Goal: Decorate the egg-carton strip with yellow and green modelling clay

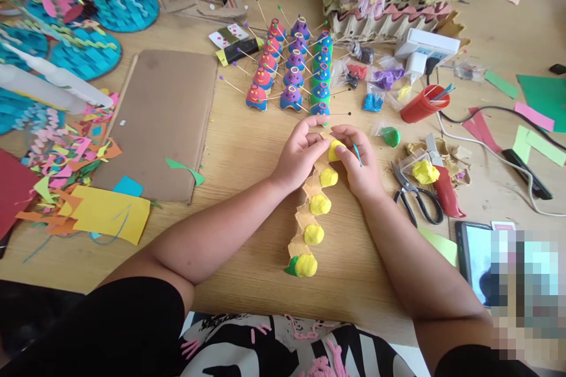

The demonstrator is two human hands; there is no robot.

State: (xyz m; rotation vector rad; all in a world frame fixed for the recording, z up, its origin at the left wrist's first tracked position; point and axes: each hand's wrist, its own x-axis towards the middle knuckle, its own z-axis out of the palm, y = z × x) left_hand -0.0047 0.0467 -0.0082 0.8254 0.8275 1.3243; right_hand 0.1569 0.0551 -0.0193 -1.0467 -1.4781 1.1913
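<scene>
**Two hands at the far end of a carton strip with yellow lumps**

On the left of the table, woven blue mats lie near two white glue bottles, with colored paper scraps below them. Next comes a flat cardboard sheet, a green scrap lying across its near edge.

In the middle, the left hand has its thumb and fingers closed on the far end of the carton strip. The strip runs toward the person, with yellow lumps along its right side and a green piece at its near end. Beyond it stand rows of painted carton figures, red, purple and blue-green, with thin sticks.

The right hand is narrow, its thumb pressed on the farthest yellow lump; a thin blue strip shows at its fingers. Further right are green clay, scissors, a red cup and a phone.
</scene>
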